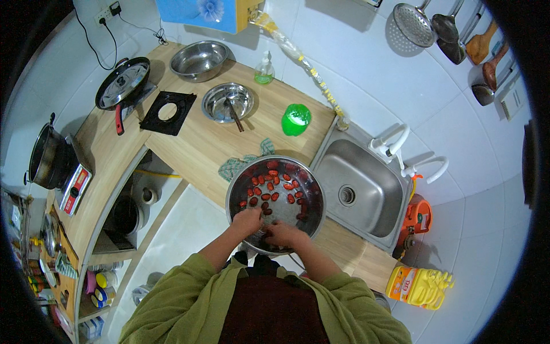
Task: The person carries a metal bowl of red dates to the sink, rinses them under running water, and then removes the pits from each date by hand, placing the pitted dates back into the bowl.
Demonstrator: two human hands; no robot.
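Observation:
Before me a large stainless steel bowl stands at the counter's front edge, left of the sink. Several red dates lie in it in what looks like water. My left hand reaches over the bowl's near side, fingers pointing down and in. Close to its right, my right hand is lowered inside the bowl near the rim. The fingertips of both are hidden or blurred, so whether either holds a date cannot be told. A green patterned cloth lies against the bowl's far left side.
The steel sink with white taps adjoins on the right. Beyond the bowl are a green object, a smaller steel bowl with chopsticks, another steel bowl and a soap bottle. Yellow jugs stand at lower right.

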